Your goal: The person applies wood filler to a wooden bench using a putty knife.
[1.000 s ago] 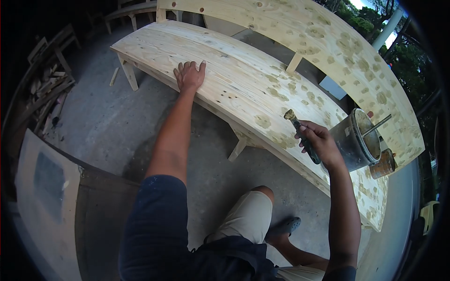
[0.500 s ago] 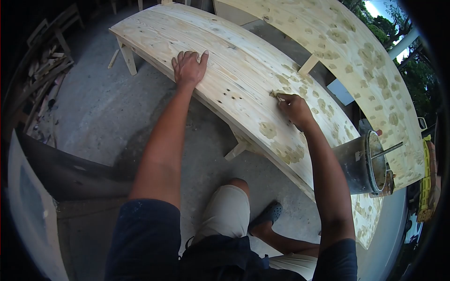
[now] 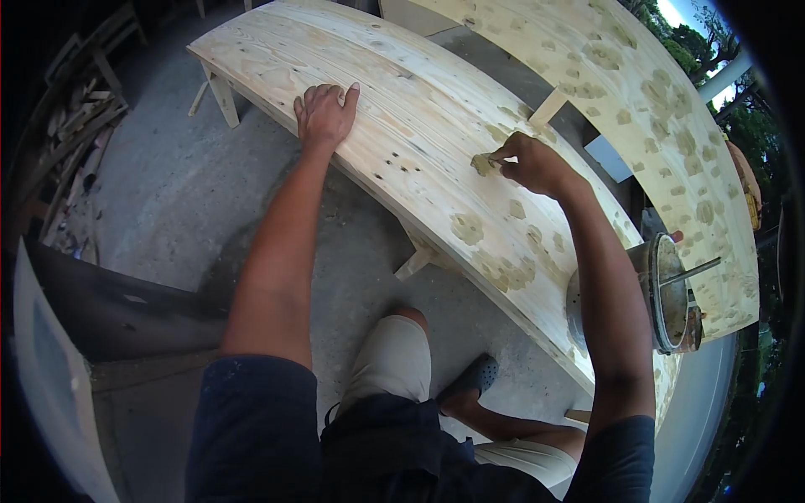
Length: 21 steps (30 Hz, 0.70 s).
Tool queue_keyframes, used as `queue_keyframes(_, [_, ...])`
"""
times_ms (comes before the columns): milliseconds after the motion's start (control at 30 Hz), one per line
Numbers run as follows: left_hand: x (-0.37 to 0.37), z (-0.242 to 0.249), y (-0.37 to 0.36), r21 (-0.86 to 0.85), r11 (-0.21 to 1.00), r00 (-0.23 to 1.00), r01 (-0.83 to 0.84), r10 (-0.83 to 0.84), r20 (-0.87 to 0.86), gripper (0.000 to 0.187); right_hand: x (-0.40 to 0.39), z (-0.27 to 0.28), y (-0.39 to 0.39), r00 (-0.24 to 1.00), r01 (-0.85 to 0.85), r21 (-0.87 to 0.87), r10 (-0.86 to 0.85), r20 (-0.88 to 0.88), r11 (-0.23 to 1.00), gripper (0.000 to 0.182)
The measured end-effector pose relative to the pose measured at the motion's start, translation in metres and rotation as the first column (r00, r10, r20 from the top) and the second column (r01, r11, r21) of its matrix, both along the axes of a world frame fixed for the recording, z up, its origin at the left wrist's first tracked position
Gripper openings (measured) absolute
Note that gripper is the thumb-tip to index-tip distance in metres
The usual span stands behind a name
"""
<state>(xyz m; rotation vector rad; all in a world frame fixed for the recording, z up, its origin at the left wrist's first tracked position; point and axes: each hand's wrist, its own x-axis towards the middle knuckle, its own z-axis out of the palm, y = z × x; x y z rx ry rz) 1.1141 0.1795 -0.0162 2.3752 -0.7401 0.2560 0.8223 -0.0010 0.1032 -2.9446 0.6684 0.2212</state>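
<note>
A long pale wooden tabletop [image 3: 419, 117] stretches diagonally before me, with dark nail holes and tan putty patches [image 3: 467, 228] on it. My left hand [image 3: 325, 117] rests flat on the boards near the front edge, fingers spread. Farther right, my right hand [image 3: 537, 166] pinches what looks like a small putty spreader [image 3: 496, 158], mostly hidden by the fingers. Its end touches a wet patch of putty [image 3: 483, 164] on the wood. Behind my right forearm stands a dirty metal bucket [image 3: 669, 293] with a stick [image 3: 694, 271] across its mouth.
Beyond a gap lies a second curved wooden panel [image 3: 620, 75], spotted with putty. A wooden block [image 3: 548, 107] bridges the gap. Scrap wood [image 3: 80, 126] is piled at the far left, and a dark box-like object [image 3: 142, 335] stands at lower left on the concrete floor [image 3: 176, 184].
My right hand has shifted slightly up and left, and a broader putty patch now shows at its fingertips. Another patch shows below it. My left hand stays flat on the boards.
</note>
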Motion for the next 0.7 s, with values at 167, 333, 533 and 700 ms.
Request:
queue_keyframes(167, [-0.002,-0.001,0.000,0.002,1.000,1.000,-0.013,0.013,0.000,0.062,0.022,-0.028,-0.013,0.995,-0.098,0.048,0.097,0.009,0.994,0.031])
queue_keyframes(333, [0.002,-0.007,-0.001,-0.011,1.000,1.000,-0.009,0.009,0.001,0.061,0.016,-0.015,-0.003,0.987,-0.118,0.066,0.124,-0.106,0.991,0.032])
queue_keyframes(533, [0.004,-0.006,-0.002,-0.027,1.000,1.000,-0.013,0.013,0.022,0.060,0.003,0.014,0.001,0.949,-0.107,0.121,0.138,-0.284,0.987,0.030])
queue_keyframes(700, [0.002,-0.005,0.000,-0.032,0.999,1.000,-0.003,0.003,-0.007,0.058,0.024,0.018,0.032,0.998,-0.030,0.397,0.047,-0.033,0.917,0.031])
